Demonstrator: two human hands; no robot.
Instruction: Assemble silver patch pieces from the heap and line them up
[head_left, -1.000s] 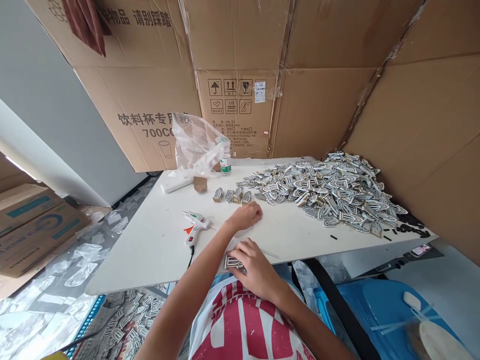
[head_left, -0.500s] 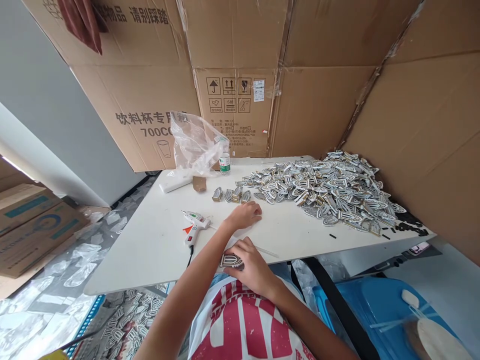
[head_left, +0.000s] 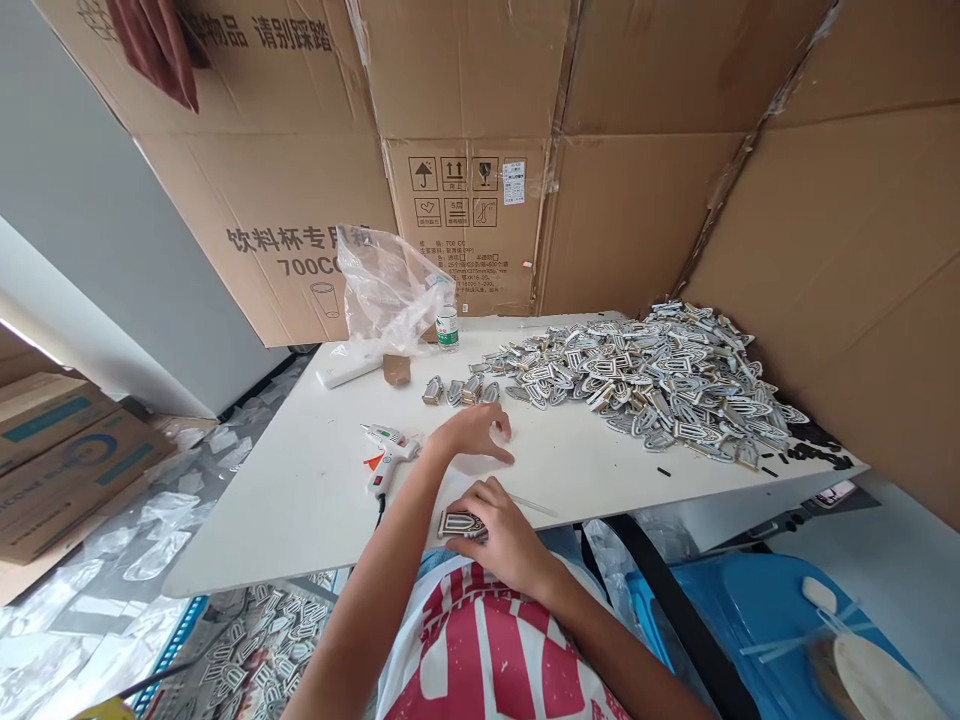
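Note:
My right hand grips a small grey, pointed flat piece with white and dark outlines at the table's near edge; whether it is one piece or several stacked is hidden by the fingers. Just beyond it, my left hand hovers over the white table with thumb and fingers apart and nothing between them. Several small stacks of like pieces stand in a row past the left fingertips. To the left of that hand lies a white glue gun with an orange trigger. A thin clear stick lies beside the right hand.
A large heap of grey pieces covers the table's right side, with small black bits at its edge. Behind are a bottle, a plastic bag and cardboard walls. A blue stool stands at right.
My left hand has drawn back slightly toward me and left, and its thumb and fingers have spread apart. My right hand stays in place with its piece.

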